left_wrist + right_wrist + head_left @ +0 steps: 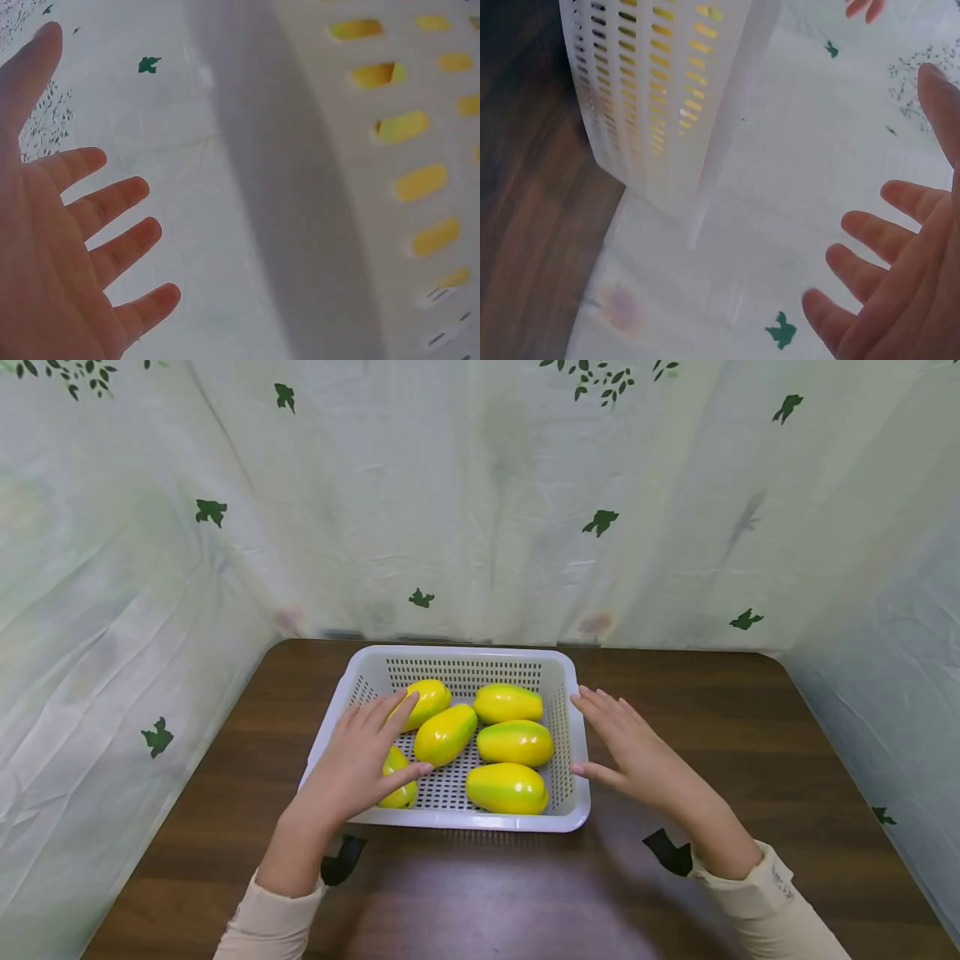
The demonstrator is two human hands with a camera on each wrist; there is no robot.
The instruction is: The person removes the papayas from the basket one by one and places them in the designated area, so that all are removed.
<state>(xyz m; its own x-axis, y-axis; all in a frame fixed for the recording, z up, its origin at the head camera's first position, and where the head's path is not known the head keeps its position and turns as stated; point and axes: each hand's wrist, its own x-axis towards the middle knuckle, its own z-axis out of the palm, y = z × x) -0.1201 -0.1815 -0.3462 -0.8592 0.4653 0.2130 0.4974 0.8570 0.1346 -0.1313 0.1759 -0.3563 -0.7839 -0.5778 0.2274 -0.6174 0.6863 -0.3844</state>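
A white perforated plastic basket [480,821] stands on the brown table and holds several glossy yellow, green-tinged, elongated fruits [507,788]. Over the basket's left side is my left hand [358,758], fingers spread and straight, covering part of the left rim and of two fruits. Its palm and spread fingers [127,247] show with nothing in them in the left wrist view. Just outside the right rim is my right hand [633,747], fingers extended and fingertips close to the rim. In the right wrist view, the right hand [900,277] faces the basket wall [641,82] with bare, parted fingers.
Brown wooden table [720,735] surface extends on both sides and in front of the basket. A pale curtain [480,527] with green bird prints hangs behind and along both sides. Dark wrist cameras [667,852] sit beneath the wrists.
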